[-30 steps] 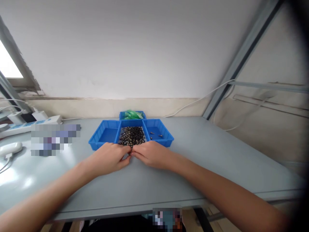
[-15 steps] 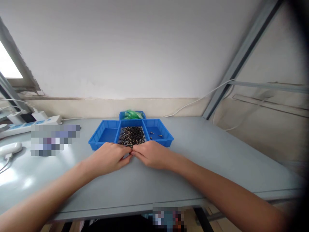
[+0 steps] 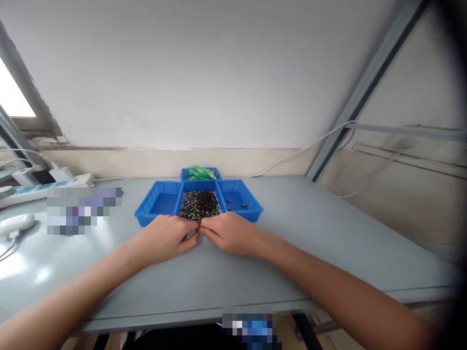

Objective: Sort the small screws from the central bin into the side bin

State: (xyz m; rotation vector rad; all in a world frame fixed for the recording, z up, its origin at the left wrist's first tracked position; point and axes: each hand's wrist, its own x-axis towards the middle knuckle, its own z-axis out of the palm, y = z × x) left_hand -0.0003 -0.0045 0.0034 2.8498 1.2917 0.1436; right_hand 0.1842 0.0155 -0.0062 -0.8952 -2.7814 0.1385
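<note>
My left hand point(image 3: 170, 238) and my right hand point(image 3: 228, 233) meet fingertip to fingertip at the front edge of the middle blue bin. Both are closed in a pinch; whatever lies between the fingertips is too small and hidden to make out. Just beyond them, a heap of small dark and brass-coloured screw-like parts point(image 3: 200, 203) fills the middle bin point(image 3: 199, 185). In the right blue bin point(image 3: 251, 198) lie a few loose screw-like pieces point(image 3: 242, 204). The left blue bin point(image 3: 160, 201) shows only its bare floor.
Behind the middle bin stands another blue bin point(image 3: 183, 175) holding green plastic film point(image 3: 200, 172). At the left are a white power strip point(image 3: 78, 182) with plugs, a white device with a cable point(image 3: 17, 223) and a blurred-out item point(image 3: 82, 211). A wall and metal frame point(image 3: 335, 131) bound the grey table.
Almost nothing differs. Both hands keep their pinch at the same place, and the whole view has shifted very slightly.
</note>
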